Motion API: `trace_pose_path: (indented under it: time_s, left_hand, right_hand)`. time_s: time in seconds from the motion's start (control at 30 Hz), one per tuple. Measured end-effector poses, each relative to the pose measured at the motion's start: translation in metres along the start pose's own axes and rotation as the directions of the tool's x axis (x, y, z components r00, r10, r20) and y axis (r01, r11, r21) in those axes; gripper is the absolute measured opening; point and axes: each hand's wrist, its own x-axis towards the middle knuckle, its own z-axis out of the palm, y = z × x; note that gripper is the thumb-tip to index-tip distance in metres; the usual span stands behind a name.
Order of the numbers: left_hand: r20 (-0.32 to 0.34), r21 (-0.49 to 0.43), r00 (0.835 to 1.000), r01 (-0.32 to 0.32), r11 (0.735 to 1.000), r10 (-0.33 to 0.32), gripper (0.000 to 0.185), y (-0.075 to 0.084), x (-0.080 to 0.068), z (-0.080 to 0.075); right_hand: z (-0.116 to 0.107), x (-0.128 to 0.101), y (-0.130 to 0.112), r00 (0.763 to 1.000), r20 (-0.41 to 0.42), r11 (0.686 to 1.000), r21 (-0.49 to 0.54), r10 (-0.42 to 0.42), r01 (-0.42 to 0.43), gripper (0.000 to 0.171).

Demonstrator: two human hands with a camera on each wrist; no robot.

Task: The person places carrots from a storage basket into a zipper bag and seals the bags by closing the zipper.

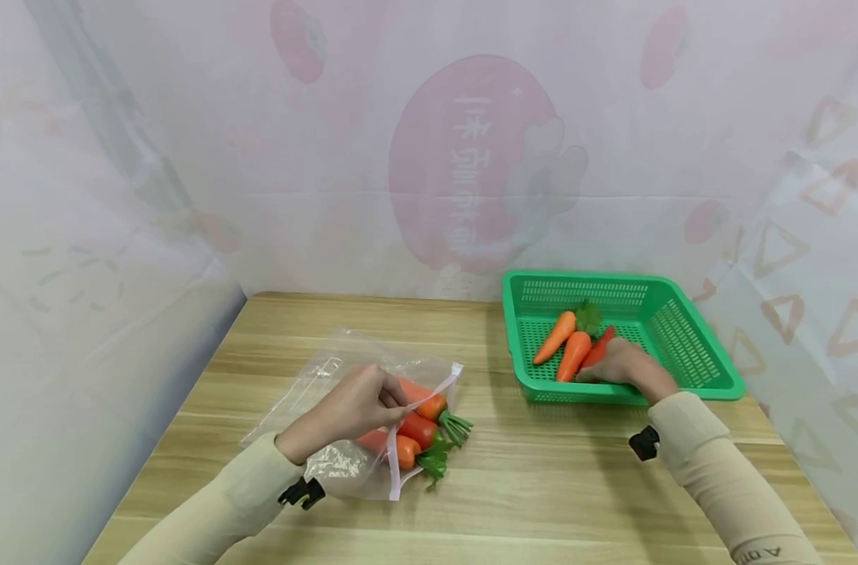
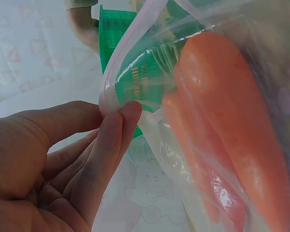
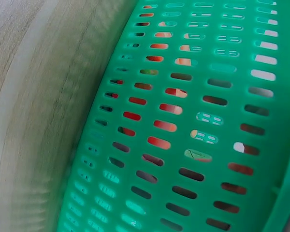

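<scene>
My left hand (image 1: 364, 402) pinches the rim of a clear zip bag (image 1: 344, 471) between thumb and fingers, as the left wrist view also shows. Inside the bag lie an orange carrot (image 1: 429, 402), a redder carrot (image 1: 418, 430) and another orange one (image 1: 406, 452); their green tops (image 1: 434, 459) stick out of the mouth. My right hand (image 1: 625, 364) reaches into a green basket (image 1: 697, 345) and grips a red carrot (image 1: 600, 350); its fingertips are partly hidden. Beside it in the basket are two orange carrots (image 1: 574, 355), with a leafy green top at the far end.
The basket stands at the back right of the wooden table (image 1: 514, 502), and the bag lies flat at left centre. Printed cloth walls (image 1: 316, 227) enclose the back and both sides. In the right wrist view, the slotted basket wall (image 3: 183, 145) blocks most of the hand.
</scene>
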Motion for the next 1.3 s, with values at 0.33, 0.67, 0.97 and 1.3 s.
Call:
trace_pose_path:
  time_s: [0.33,0.67,0.97,1.3]
  left_hand:
    - [0.007,-0.013,1.0,0.001,1.0,-0.001,0.004,-0.002,0.001,0.003]
    - [0.013,-0.022,1.0,0.001,1.0,-0.001,0.005,-0.001,0.002,0.004]
    - [0.018,-0.026,1.0,-0.013,1.0,0.013,0.006,-0.002,0.003,0.001]
    - [0.015,-0.028,1.0,0.008,1.0,-0.007,0.006,-0.001,0.002,0.003]
  right_hand:
    - [0.002,-0.007,0.004,0.974,-0.22,0.984,-0.153,0.053,-0.088,0.05]
    - [-0.002,-0.016,0.013,0.963,-0.268,0.981,-0.174,0.032,-0.081,0.047]
    - [-0.01,-0.025,0.016,0.924,-0.38,0.983,-0.178,-0.029,-0.043,0.047]
    - [-0.015,-0.045,0.018,0.87,-0.476,0.977,-0.213,-0.129,0.028,0.029]
